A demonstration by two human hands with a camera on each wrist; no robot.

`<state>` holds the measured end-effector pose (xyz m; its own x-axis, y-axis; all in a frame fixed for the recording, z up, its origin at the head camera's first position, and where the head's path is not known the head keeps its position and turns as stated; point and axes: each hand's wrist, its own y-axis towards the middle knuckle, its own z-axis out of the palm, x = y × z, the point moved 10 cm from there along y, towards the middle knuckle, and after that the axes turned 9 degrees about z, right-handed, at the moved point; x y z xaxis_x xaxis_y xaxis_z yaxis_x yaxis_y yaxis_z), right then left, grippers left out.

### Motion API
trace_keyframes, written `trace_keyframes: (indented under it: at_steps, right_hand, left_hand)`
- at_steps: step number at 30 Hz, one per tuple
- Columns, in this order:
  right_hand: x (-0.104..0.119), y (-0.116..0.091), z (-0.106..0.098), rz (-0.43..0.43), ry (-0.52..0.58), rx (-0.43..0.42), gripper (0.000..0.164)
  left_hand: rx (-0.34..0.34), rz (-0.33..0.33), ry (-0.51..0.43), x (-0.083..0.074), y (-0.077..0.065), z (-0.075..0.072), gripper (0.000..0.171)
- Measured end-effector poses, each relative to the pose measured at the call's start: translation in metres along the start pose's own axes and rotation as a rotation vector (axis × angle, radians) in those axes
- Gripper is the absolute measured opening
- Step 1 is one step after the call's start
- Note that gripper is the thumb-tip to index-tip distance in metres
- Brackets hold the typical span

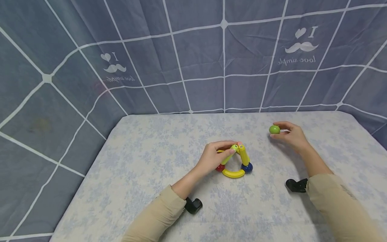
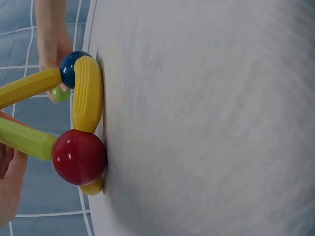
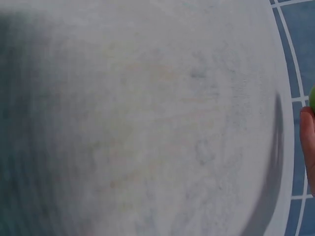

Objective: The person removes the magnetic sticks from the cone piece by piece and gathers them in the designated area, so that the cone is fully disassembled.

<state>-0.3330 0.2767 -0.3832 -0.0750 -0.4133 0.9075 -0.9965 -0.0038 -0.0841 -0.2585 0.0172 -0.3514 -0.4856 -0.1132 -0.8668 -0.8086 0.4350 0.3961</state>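
Pinching a light green stick (image 1: pixel 228 158) near its upper end, the left hand (image 1: pixel 213 156) is at a small standing frame on the pale patterned tablecloth (image 1: pixel 151 151). The stick's lower end meets a red ball (image 2: pixel 78 157), and a curved yellow piece (image 1: pixel 233 174) runs from there to a blue ball (image 1: pixel 247 168). From the blue ball a straight yellow stick (image 1: pixel 244 156) slants upward, its top close to the green one's. Off to the right and well apart from the frame, the right hand (image 1: pixel 293 136) grips a green ball (image 1: pixel 274 129) between thumb and fingers (the right wrist view catches only its edge). Behind the table hangs a blue-grey curtain (image 1: pixel 199 60) with white lines
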Motion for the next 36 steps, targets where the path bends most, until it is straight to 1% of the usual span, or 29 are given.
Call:
trace_keyframes:
  at_steps: [4,8,11,14,15,17,20,22,27,28,30,36]
  right_hand:
    - [-0.004,0.008,0.005,0.008,-0.125,-0.018,0.054]
    - [-0.007,0.013,0.010,0.020,-0.211,-0.027,0.054]
    - [-0.010,0.015,0.013,0.030,-0.215,-0.029,0.053]
    - [-0.011,0.015,0.013,0.042,-0.212,-0.032,0.053]
    - [-0.011,0.016,0.013,0.045,-0.208,-0.031,0.052]
    - [-0.011,0.016,0.013,0.048,-0.207,-0.035,0.052]
    - [-0.013,0.018,0.014,0.047,-0.200,-0.035,0.053]
    - [-0.014,0.019,0.015,0.045,-0.198,-0.035,0.052]
    - [-0.015,0.020,0.014,0.057,-0.199,-0.051,0.052]
    - [-0.014,0.020,0.014,0.058,-0.203,-0.051,0.052]
    - [-0.013,0.020,0.016,0.051,-0.219,-0.039,0.052]
    - [-0.011,0.019,0.018,0.059,-0.238,-0.037,0.055]
  left_hand:
    - [0.007,-0.004,0.006,-0.001,0.001,-0.001,0.028]
    - [0.015,-0.028,0.008,-0.004,0.000,0.000,0.029]
    - [0.019,-0.031,0.001,-0.017,-0.001,-0.001,0.029]
    - [0.021,-0.016,-0.002,-0.031,-0.002,-0.002,0.028]
    - [0.022,-0.010,-0.002,-0.034,-0.002,-0.003,0.027]
    - [0.020,-0.010,0.003,-0.036,-0.003,-0.004,0.027]
    - [0.016,-0.021,0.004,-0.034,-0.002,-0.004,0.027]
    - [0.017,-0.028,0.002,-0.028,-0.001,-0.003,0.027]
    - [0.025,-0.028,-0.011,-0.005,0.001,0.002,0.029]
    - [0.025,-0.026,-0.012,-0.003,0.001,0.002,0.029]
    - [0.026,-0.019,-0.010,-0.001,0.002,0.002,0.029]
    - [0.026,0.007,0.001,-0.003,0.002,0.001,0.028]
